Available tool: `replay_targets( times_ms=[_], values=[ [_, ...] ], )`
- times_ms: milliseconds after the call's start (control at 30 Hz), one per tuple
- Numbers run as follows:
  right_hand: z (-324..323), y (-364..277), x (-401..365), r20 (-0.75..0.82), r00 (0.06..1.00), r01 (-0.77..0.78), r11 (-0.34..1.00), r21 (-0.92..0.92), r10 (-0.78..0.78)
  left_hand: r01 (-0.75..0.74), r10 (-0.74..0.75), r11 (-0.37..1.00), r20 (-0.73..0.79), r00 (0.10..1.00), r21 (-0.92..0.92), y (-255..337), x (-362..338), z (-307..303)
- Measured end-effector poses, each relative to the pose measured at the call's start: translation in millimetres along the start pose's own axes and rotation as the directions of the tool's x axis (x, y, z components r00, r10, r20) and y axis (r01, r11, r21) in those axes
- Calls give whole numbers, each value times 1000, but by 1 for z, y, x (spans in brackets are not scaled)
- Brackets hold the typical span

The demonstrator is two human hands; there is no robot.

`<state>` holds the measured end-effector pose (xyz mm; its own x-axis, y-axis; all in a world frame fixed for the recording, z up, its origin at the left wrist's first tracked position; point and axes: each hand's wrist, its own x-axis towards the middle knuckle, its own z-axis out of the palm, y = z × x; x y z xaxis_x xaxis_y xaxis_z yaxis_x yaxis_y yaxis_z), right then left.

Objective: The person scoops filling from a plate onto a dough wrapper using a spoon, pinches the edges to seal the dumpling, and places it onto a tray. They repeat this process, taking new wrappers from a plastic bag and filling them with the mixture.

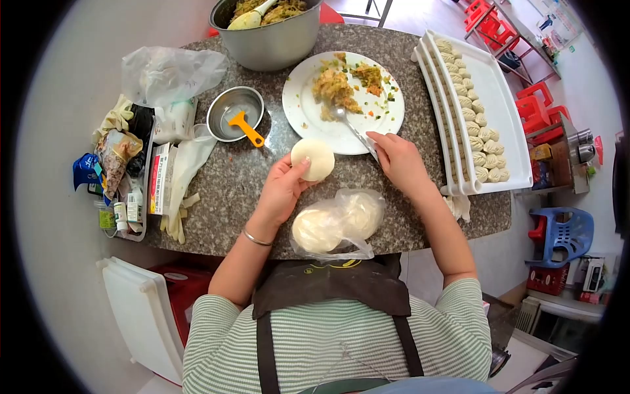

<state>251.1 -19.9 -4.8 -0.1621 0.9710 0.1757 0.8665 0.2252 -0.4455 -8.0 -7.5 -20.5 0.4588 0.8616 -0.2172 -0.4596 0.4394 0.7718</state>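
Bright red plastic stools point(531, 115) stand at upper right, a shiny blue plastic packet point(85, 172) at left.

Cannot read any word or number with certainty. Can make out a row of dark characters, Chinese by the look, running lengthwise down the long white box point(159, 179), but too small to read. Can see fine print on the small upright carton point(134, 206), also too small, and pale marks on the blue packet point(85, 172), equally unreadable. Can spot a yellow printed design on the dark apron point(328, 289) and blurred markings on the wall poster point(563, 27).
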Motion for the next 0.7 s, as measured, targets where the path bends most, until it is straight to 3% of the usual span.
replay_targets(
  times_ms=[67,167,233,367,467,567,700],
  values=[
    [0,-3,-1,43,999,31,999,-11,-31,-1,1,1000,-47,999,-7,1,-3,1],
    [2,-15,-6,-22,999,-24,999,-48,23,-8,5,999,-92,996,-35,-1,-4,-3],
    [8,-13,-5,-139,990,-18,1000,19,21,-12,7,998,-93,996,-60,-5,-4,-7],
    [-3,-16,0,-141,989,-39,999,32,43,18,-25,995,-70,997,-101,-5,-7,-7],
    [2,-11,-2,-242,965,-77,993,88,97,35,-50,988,-95,994,-149,-7,-7,-12],
    [20,3,-9,-243,970,11,992,122,19,56,-84,967,-103,991,-248,-6,-8,-12],
    [10,-5,-7,-249,950,-116,954,277,187,69,-112,950,-125,986,-304,-7,-7,-11]
  ],
)
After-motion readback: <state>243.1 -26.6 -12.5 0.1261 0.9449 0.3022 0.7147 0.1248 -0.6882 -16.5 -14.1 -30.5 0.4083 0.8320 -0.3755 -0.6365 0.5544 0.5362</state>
